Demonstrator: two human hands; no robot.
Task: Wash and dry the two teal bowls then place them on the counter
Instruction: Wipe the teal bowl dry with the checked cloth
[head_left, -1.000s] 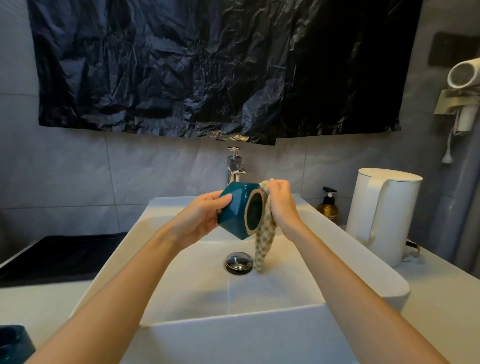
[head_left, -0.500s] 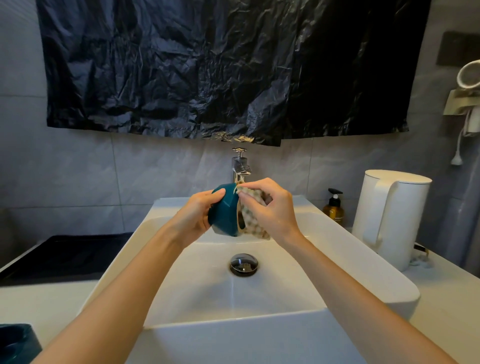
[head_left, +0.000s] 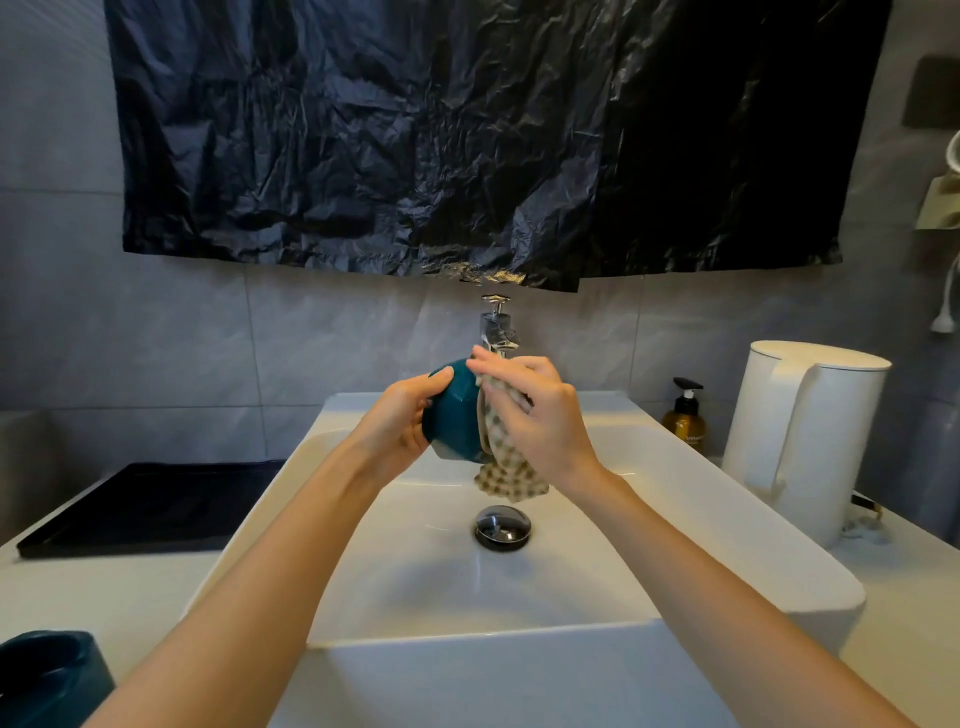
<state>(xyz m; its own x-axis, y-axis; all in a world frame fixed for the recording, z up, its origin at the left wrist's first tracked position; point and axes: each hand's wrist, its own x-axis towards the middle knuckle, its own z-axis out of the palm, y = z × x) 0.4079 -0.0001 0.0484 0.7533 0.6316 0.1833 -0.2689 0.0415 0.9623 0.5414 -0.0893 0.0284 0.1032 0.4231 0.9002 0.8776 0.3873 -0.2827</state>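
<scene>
Cloth (head_left: 511, 478) dangles lower, bowl (head_left: 454, 415) between left hand (head_left: 400, 431) and right hand (head_left: 540, 415).

Grey wall tiles (head_left: 311, 353) stand behind the fingers (head_left: 493, 366), and a crumpled black plastic sheet (head_left: 415, 130) hangs above them. Below them a white basin (head_left: 717, 514) sits on a white counter (head_left: 130, 587); to their left lies a black tray (head_left: 145, 509). The light is dim.
</scene>
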